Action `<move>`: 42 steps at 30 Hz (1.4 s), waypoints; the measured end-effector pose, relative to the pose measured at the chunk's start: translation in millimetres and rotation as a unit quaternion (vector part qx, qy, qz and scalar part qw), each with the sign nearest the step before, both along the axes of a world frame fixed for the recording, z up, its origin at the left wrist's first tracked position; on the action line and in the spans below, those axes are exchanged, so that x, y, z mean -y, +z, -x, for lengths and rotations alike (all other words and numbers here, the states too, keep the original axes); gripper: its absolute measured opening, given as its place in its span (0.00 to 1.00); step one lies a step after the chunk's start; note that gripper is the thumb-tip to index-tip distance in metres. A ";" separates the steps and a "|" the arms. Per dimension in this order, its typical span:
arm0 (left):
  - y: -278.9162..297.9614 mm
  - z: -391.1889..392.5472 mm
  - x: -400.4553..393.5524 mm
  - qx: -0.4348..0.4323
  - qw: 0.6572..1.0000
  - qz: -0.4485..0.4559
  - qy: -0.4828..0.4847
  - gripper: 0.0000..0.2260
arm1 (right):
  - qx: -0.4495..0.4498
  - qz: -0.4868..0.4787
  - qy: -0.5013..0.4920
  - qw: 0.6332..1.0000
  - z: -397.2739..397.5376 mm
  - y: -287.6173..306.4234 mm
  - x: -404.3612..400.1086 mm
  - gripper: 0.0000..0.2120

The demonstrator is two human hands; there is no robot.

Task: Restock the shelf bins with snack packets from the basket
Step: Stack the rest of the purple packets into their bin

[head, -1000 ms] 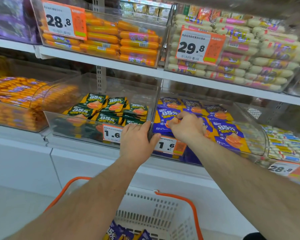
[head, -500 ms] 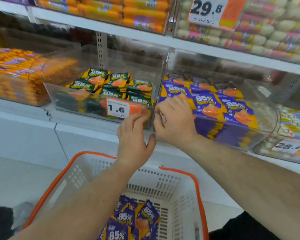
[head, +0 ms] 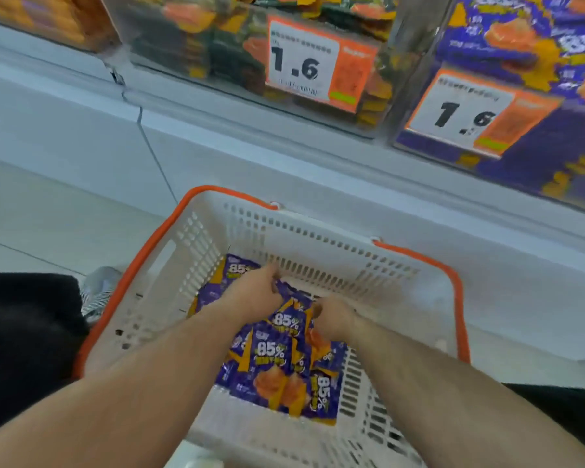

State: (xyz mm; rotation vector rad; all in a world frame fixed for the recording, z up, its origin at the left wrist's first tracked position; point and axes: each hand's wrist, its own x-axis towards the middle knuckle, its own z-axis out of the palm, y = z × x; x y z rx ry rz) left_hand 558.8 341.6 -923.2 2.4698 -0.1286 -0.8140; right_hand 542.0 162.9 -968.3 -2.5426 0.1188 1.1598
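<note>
Both hands, at the bins half a second ago, have dropped into the basket [head: 318, 244]: left hand [head: 254, 292] and right hand [head: 331, 315] each pinch purple packets [head: 284, 363]. Another load for the purple bin [head: 507, 106] looks imminent.

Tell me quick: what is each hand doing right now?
Left hand: gripping a purple snack packet in the basket.
Right hand: curled on the same pile; exact grip cannot be told.
</note>
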 end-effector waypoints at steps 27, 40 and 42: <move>12.5 -2.8 13.3 -0.046 0.995 0.067 0.053 0.21 | 0.057 0.076 0.112 0.989 -26.8 72.5 22.6 0.12; 119.8 6.2 31.2 0.095 0.923 0.346 0.137 0.08 | 0.247 -0.183 -0.154 0.939 -43.9 218.2 39.2 0.06; 138.9 6.2 32.2 0.107 0.903 0.386 0.155 0.07 | 0.306 -0.245 -0.230 0.891 -33.1 237.4 40.4 0.09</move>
